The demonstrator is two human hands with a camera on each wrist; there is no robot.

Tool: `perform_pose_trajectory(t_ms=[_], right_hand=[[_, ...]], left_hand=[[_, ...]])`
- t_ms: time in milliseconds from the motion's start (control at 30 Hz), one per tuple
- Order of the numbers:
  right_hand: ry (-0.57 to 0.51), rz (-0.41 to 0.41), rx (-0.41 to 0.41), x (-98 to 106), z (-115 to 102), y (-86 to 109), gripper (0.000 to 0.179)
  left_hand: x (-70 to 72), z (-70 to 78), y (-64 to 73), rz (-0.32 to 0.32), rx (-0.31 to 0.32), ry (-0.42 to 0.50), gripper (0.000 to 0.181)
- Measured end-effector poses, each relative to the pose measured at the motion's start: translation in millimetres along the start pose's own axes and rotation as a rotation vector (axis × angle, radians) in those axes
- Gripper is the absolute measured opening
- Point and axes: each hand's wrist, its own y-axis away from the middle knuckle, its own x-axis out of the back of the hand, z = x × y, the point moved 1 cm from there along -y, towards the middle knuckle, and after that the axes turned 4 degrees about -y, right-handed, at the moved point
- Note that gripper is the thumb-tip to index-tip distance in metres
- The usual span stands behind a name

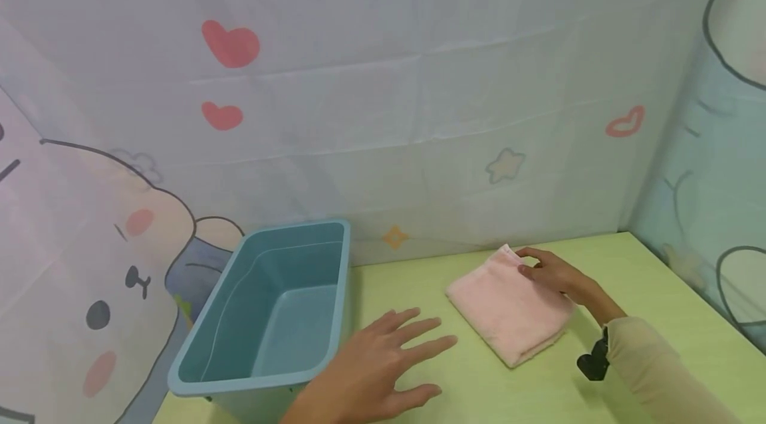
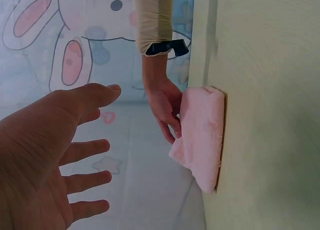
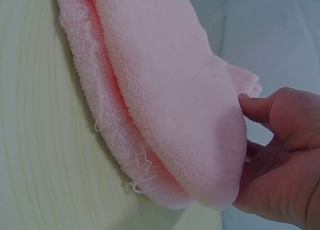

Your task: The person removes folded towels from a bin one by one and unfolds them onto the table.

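A folded pink towel lies on the table, its far corner slightly raised. At its far right edge my right hand pinches the cloth. In the right wrist view, the thumb of the right hand meets the towel edge while other fingertips go out of sight behind it. My left hand hovers beside the bin with fingers spread, holding nothing. From the left wrist view, the left hand is apart from the towel.
A blue-green plastic bin stands on the left, with nothing seen inside. The pale green table meets a cartoon-printed curtain at the back and right. A dark heart-shaped piece hangs at my right cuff.
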Motion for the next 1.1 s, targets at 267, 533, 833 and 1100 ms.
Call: perform_pose_trajectory(t_ms=[267, 533, 833, 1100], right_hand=[[0.022, 0.012, -0.005, 0.7, 2.4, 5.3, 0.05], [0.064, 0.026, -0.018, 1.5, 4.3, 12.9, 0.055], [0.101, -0.009, -0.002, -0.6, 0.5, 19.2, 0.061], [0.112, -0.034, 0.165, -3.3, 8.6, 16.3, 0.056]], left_hand=[[-26.9, -5.1, -12.2, -0.045, 0.076, 0.035, 0.055], [-56.2, -14.3, -20.7, -0.068, 0.127, 0.066, 0.054], [-74.8, -20.6, -23.4, -0.085, 0.19, 0.091, 0.05], [-85.9, -23.7, -24.5, -0.09, 0.204, 0.121, 0.05]])
